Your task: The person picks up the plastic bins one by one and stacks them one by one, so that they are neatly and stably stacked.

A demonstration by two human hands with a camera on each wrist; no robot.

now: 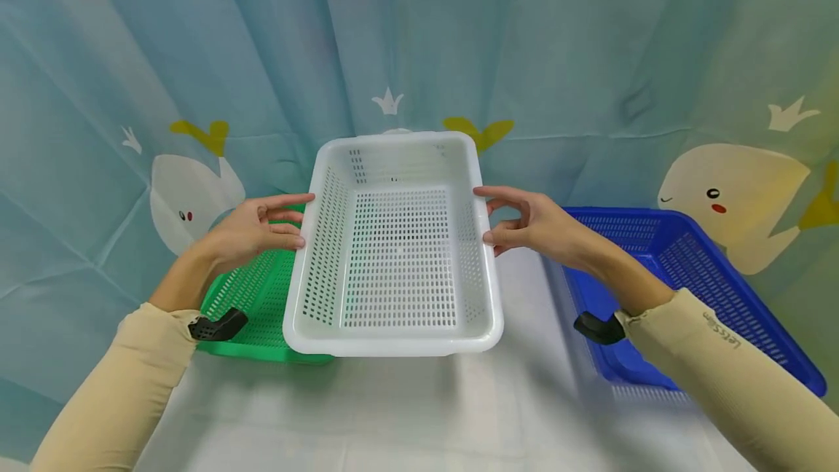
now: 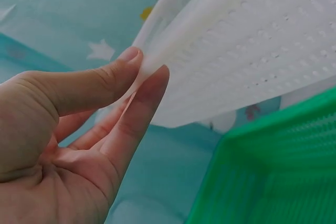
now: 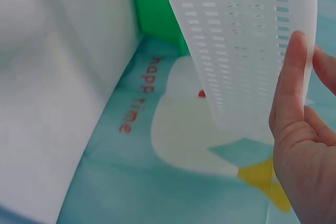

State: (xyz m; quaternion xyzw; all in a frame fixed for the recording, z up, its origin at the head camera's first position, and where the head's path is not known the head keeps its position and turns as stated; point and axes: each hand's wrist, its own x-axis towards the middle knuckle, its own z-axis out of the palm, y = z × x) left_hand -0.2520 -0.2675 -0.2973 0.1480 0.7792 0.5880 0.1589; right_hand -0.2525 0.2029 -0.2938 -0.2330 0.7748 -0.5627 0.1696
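Note:
A white perforated plastic basket [image 1: 401,257] is held up in the middle of the head view, its open side facing me and nothing inside it. My left hand [image 1: 258,231] pinches its left rim between thumb and fingers. On the opposite side, my right hand [image 1: 524,221] pinches the right rim the same way. In the left wrist view, the thumb [image 2: 100,85] lies over the rim and a finger presses from beneath. The right wrist view shows the fingers [image 3: 291,77] against the outer wall of the basket [image 3: 231,40], which hangs above the table.
A green basket [image 1: 262,312] stands at the left, partly hidden behind the white one. At the right sits a blue basket [image 1: 688,239], partly covered by my right forearm. Both rest on a white tabletop [image 1: 393,414]. A blue-green curtain [image 1: 419,42] with whale prints hangs behind.

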